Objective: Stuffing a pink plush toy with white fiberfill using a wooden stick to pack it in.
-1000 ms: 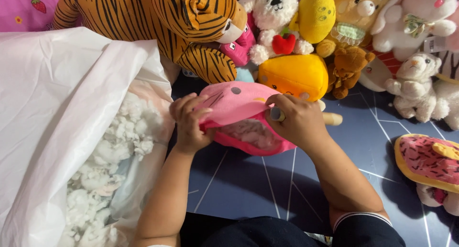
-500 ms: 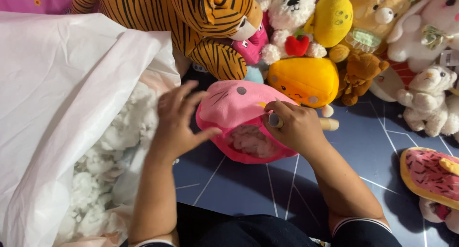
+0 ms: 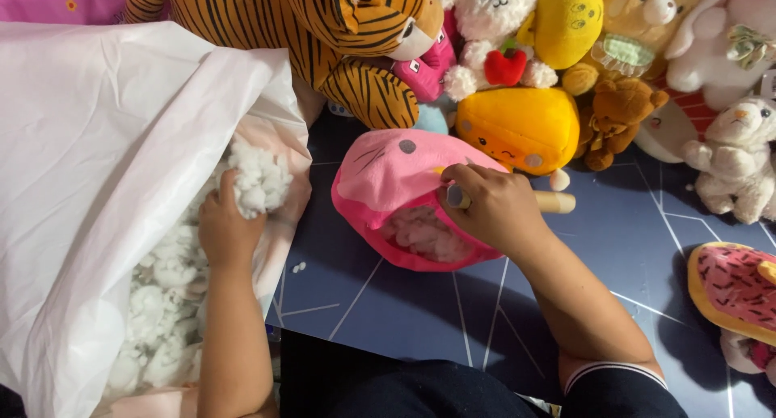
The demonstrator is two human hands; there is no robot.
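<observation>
Your left hand (image 3: 226,232) clutches fluffy white stuffing (image 3: 257,179); your right hand (image 3: 493,208) pinches the pink plush shell (image 3: 388,171) and wooden stick (image 3: 554,202), so loose clumps may spill onto the blue mat (image 3: 388,305).

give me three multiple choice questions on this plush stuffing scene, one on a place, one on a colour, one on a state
1. Where is the left hand?
A. in the white plastic bag of stuffing
B. on the tiger plush
C. on the floor mat

2. What colour is the plush shell under the right hand?
A. green
B. pink
C. black

3. In what state is that plush shell?
A. sewn shut and full
B. open, with white stuffing showing inside
C. lying flat and empty

Answers: 1 A, the fingers close on a clump of white fluff in the bag's mouth. 2 B, its outside is pink all over. 3 B, the opening faces the camera with fluff in it.
</observation>
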